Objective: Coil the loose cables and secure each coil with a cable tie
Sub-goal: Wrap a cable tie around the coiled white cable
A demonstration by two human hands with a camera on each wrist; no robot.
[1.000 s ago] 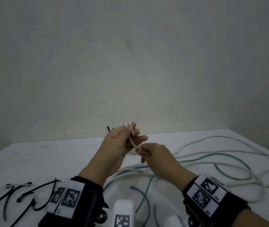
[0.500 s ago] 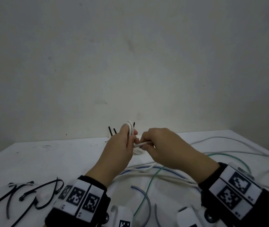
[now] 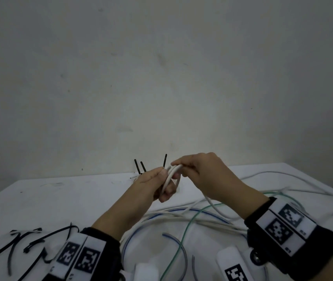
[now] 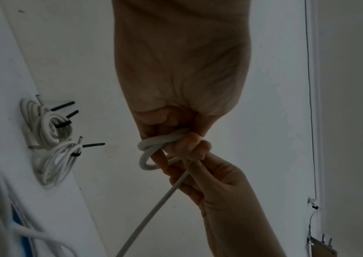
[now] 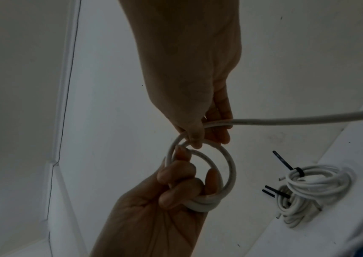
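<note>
We are curling our left hand (image 5: 167, 196) fingers through the small white coil (image 5: 200, 177), pinching its turns, while our right hand (image 5: 200, 97) thumb and fingers are pinching the cable's free run (image 5: 297, 120) just above that coil. To wind well, we should be laying each new turn flat beside the last, matching its size, keeping light tension on the slack trailing below the coil toward the table (image 3: 70, 199).

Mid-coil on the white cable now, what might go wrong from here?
1. The left hand grips only a few untied loops of the white cable; they may spring open.
2. Its tail runs from the right hand into the loose cables on the table and may snag.
3. The spare cable ties need a freed hand.
</note>
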